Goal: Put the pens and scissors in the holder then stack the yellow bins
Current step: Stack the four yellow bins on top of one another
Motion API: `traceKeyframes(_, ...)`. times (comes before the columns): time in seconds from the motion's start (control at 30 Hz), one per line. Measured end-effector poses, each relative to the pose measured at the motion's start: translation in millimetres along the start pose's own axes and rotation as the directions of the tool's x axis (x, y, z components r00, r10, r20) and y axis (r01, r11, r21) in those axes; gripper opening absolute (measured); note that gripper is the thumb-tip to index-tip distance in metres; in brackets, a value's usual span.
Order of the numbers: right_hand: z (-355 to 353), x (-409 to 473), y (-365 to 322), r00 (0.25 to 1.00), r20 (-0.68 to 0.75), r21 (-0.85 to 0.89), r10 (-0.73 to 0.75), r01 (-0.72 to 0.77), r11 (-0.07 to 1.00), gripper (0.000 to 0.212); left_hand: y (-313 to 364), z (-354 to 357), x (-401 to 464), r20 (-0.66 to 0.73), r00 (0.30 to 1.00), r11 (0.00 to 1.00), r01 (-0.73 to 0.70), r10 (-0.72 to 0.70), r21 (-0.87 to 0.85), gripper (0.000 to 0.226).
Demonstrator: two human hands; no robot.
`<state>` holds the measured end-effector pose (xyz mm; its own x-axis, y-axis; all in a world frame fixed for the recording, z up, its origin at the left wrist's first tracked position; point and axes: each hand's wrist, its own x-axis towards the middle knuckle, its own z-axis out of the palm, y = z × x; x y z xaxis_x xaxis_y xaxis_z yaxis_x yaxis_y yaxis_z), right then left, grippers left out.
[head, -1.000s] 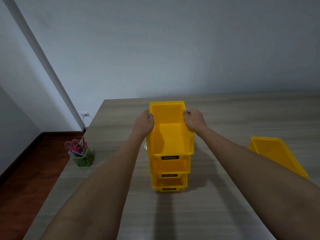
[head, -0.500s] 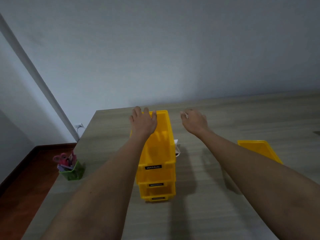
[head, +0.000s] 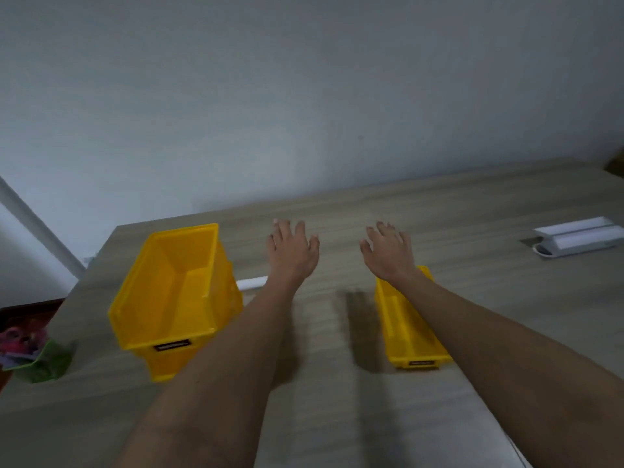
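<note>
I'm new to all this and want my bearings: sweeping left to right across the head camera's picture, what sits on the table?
Green holder → stack of yellow bins → left hand → right hand → single yellow bin → white box.

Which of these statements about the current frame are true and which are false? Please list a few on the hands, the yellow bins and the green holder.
1. Both hands are empty. True: the left hand and right hand are open, fingers spread.
2. All yellow bins are stacked. False: one single yellow bin sits apart from the yellow stack.
3. The green holder stands left of the stack. True.
4. The right hand has a grip on the single bin. False: it is open above the bin's far end.
</note>
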<state>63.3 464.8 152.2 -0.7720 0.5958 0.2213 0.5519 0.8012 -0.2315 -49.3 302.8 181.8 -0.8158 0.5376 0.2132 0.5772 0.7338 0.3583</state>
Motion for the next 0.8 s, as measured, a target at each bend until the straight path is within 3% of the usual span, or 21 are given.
traceKeyframes(0.37, 37, -36, 153, 0.963, 0.206, 0.069, 0.173, -0.191, 0.979, 0.052, 97, 139, -39, 0.245, 0.969, 0.999, -0.024, 0.013, 0.044, 0.054)
traceKeyframes(0.57, 64, -63, 201, 0.868, 0.427, 0.186, 0.254, -0.358, 0.915, 0.053, 118, 195, -70, 0.418, 0.906, 0.969, 0.158, -0.066, -0.189, 0.065)
traceKeyframes(0.67, 78, -71, 209, 0.86, 0.469, 0.261, 0.199, -0.35, 0.9, 0.041, 117, 209, -80, 0.391, 0.915, 0.941, 0.215, -0.101, -0.262, 0.057)
traceKeyframes(0.8, 85, -75, 210, 0.857, 0.46, 0.289, 0.23, -0.39, 0.874, 0.031, 107, 216, -83, 0.472, 0.871, 0.89, 0.316, -0.134, -0.33, 0.046)
